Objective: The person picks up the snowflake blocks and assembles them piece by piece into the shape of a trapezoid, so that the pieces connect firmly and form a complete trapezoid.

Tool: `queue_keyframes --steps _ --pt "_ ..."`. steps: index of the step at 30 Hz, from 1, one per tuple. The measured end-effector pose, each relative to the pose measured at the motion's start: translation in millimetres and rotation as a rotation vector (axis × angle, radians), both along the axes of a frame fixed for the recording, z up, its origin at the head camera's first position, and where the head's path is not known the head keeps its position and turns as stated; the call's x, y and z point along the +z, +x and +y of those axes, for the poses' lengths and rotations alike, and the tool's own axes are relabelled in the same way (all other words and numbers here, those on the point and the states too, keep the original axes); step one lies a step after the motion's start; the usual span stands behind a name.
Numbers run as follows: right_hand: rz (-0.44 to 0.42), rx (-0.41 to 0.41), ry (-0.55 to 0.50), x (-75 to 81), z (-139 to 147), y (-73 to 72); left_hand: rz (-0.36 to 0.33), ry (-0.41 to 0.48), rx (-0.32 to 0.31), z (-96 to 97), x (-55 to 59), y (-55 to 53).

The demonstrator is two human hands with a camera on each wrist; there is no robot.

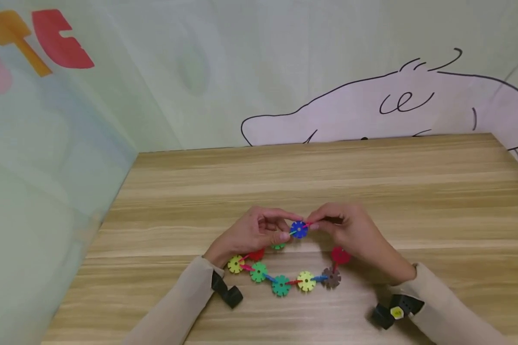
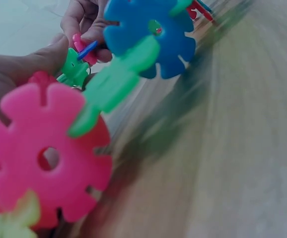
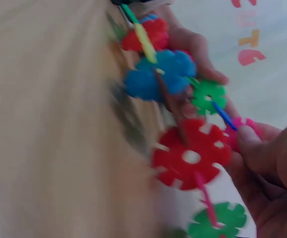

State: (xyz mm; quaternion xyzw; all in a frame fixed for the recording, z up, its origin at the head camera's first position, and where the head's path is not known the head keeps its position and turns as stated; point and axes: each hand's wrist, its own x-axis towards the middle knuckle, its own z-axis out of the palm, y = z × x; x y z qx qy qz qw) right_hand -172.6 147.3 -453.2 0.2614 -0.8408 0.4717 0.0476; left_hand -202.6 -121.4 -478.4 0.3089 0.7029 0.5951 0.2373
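Observation:
A chain of notched plastic discs curves between the hands and the person in the head view. Among its flat-facing discs are a yellow disc (image 1: 236,264), a teal disc (image 1: 277,289) and a brown disc (image 1: 335,281). At the far side, the left hand (image 1: 254,232) pinches a green disc (image 3: 200,103) between thumb and index finger. A blue disc (image 1: 299,235) is slotted into it. Opposite, the right hand (image 1: 349,223) pinches a pink disc (image 3: 245,136) at the blue disc's other edge. Close to the left wrist camera hangs a larger-looking pink disc (image 2: 14,141).
All this is over a wood-grain table (image 1: 190,191). Behind it stands a pale wall covering (image 1: 259,72) with a line-drawn animal and coloured letters. A black wrist strap with camera (image 1: 233,296) sits on the left cuff, and another strap (image 1: 384,316) on the right.

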Motion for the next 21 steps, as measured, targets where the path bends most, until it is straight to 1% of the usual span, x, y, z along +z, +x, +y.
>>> queue_keyframes --steps 3,6,10,12,14,15,18,21 --pt "-0.072 0.008 0.075 7.4 10.3 -2.3 -0.002 -0.012 0.005 3.3 0.2 -0.7" --pt "-0.128 -0.017 0.133 14.2 22.7 -4.5 0.003 -0.023 0.009 6.0 0.1 -1.1" --pt "-0.171 -0.064 0.166 23.7 41.8 -8.2 0.002 -0.035 0.009 10.1 -0.7 -1.4" --pt "-0.191 -0.072 0.201 28.2 51.0 -10.8 -0.001 -0.041 0.009 12.1 -0.7 -1.5" --pt "-0.196 -0.046 0.251 30.6 60.0 -14.5 0.001 -0.046 0.011 13.6 -0.5 -1.5" --pt "-0.203 -0.022 0.295 31.5 64.1 -16.2 -0.004 -0.056 0.017 14.0 0.3 -1.2" --pt "-0.253 0.076 0.428 33.1 71.8 -20.8 -0.001 -0.076 0.029 10.7 1.4 -0.5" --pt "-0.321 0.174 0.485 31.9 72.3 -23.1 0.009 -0.082 0.039 5.0 2.6 1.1"
